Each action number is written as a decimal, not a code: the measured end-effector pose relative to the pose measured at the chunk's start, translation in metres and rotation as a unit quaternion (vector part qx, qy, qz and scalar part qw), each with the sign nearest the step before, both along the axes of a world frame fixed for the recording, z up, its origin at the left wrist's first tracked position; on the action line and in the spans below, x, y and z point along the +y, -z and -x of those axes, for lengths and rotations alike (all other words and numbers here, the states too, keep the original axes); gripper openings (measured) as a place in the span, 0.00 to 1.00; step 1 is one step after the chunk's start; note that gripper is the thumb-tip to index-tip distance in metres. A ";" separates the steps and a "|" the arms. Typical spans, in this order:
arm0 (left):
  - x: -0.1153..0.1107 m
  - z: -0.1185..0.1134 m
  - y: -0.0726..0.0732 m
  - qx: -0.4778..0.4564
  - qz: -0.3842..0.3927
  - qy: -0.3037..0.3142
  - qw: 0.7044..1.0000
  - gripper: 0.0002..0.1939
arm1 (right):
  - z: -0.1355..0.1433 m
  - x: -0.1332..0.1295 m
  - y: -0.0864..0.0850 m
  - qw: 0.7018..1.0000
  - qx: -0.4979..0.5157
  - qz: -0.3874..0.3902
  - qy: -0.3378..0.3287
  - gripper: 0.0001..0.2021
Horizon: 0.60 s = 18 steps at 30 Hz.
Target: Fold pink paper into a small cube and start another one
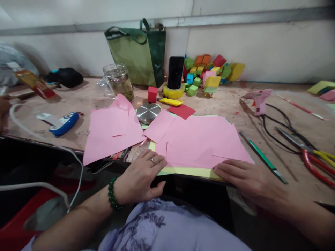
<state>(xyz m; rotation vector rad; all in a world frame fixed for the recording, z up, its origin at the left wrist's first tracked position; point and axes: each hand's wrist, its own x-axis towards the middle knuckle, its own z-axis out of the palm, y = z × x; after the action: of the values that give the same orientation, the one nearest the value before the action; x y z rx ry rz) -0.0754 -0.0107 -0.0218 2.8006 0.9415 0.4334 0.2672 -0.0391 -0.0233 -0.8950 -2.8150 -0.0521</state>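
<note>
Nearer and right of the steel disc (148, 114), stacked pink sheets (195, 139) are being touched by the slack, unclosed left hand (141, 174) and right hand (243, 177), nothing being gripped, coloured cubes (196, 82) beyond it apparently done, these sheets left flat.

The paper sheets (193, 139) are pink, the bead bracelet (111, 195) is dark green, the lilac garment (183, 230) has darker floral pattern.

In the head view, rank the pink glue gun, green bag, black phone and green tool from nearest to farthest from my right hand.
From your right hand:
1. Green tool, just beyond it
2. Pink glue gun, farther back
3. Black phone, back left
4. Green bag, left of the phone
</note>
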 end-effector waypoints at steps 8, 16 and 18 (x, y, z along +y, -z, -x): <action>0.001 -0.011 -0.009 -0.033 -0.055 -0.070 0.995 0.14 | 0.025 0.009 -0.007 0.999 0.009 0.043 0.029 0.19; 0.013 -0.058 0.051 -0.034 -0.240 0.025 0.970 0.12 | 0.072 0.028 0.015 0.999 0.016 -0.043 -0.002 0.11; 0.030 -0.056 0.080 -0.042 -0.323 0.023 0.945 0.06 | 0.064 0.033 0.024 0.996 0.017 -0.087 -0.006 0.12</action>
<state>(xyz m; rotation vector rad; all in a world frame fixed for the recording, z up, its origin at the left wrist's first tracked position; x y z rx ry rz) -0.0190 0.0190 -0.1019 3.3228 0.8247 1.0089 0.2028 -0.0062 -0.0469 -0.8303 -2.7340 -0.2724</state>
